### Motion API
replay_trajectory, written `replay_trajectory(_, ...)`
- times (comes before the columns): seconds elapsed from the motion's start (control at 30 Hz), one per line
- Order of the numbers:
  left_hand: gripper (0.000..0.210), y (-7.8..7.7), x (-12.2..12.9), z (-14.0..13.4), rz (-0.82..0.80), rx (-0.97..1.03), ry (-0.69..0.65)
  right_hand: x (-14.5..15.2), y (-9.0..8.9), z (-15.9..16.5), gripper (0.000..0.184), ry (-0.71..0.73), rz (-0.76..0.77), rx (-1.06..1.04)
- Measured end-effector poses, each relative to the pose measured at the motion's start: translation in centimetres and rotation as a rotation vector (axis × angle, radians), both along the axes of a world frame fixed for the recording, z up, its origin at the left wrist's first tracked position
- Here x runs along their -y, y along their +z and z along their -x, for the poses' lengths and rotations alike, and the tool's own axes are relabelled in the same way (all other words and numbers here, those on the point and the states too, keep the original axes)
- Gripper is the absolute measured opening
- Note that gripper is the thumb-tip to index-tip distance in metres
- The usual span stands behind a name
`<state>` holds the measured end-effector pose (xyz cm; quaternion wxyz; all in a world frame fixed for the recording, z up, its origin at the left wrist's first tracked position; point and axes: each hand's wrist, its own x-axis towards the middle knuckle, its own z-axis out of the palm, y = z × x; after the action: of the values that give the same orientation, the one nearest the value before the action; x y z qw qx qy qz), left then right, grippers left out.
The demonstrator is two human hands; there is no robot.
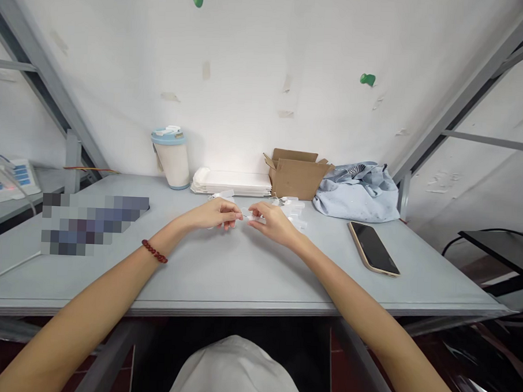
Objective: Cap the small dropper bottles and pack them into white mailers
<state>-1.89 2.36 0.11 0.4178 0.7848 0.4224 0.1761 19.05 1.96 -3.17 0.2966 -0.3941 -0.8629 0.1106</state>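
Observation:
Above the middle of the table, my left hand (pixel 217 214) and my right hand (pixel 274 222) face each other, fingertips a small gap apart. Thumb and fingers of the right one pinch a small translucent white piece (pixel 257 219), whose exact kind is too small to tell. My left hand is closed in a pinch; a thin, dark tip shows at its fingertips, but what it holds is mostly hidden. Similar clear-white pieces (pixel 293 204) lie just behind my right hand. More whitish pieces (pixel 222 194) lie behind the left one, partly covered by it.
Along the wall stand a cup with a blue lid (pixel 172 157), a stack of white trays or sheets (pixel 234 183), an open cardboard box (pixel 297 177) and a light blue cloth (pixel 357 194). A phone (pixel 374 248) lies at right. A blurred-out item (pixel 93 226) occupies the left.

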Motion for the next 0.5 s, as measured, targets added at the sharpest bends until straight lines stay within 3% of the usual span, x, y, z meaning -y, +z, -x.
replay_trajectory(0.5, 0.036, -0.18, -0.3, 0.15, -0.009, -0.033, -0.034, 0.03, 0.04, 0.05, 0.024, -0.004, -0.008, 0.032)
